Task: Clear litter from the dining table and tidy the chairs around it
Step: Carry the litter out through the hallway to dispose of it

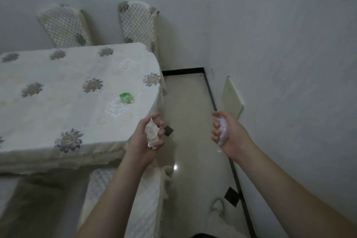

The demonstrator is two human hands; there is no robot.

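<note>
A green wrapper [126, 98] lies on the floral-clothed table [58, 102] (near its right edge), crumpled.

Home dining room: cloth-covered table [58, 102], covered chairs [138, 23].

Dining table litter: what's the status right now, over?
Left hand grips crumpled paper. Right hand holds a white wad. Green wrapper remains on table. Nothing blocks it.

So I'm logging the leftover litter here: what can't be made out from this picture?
- Head view: the small green object on the floral tablecloth is too blurred to identify.
- The table's left part is cut off by the frame edge.
- The left hand covers part of the crumpled white paper.
- The right hand's fingers hide most of the pale wad; its material is unclear.
</note>
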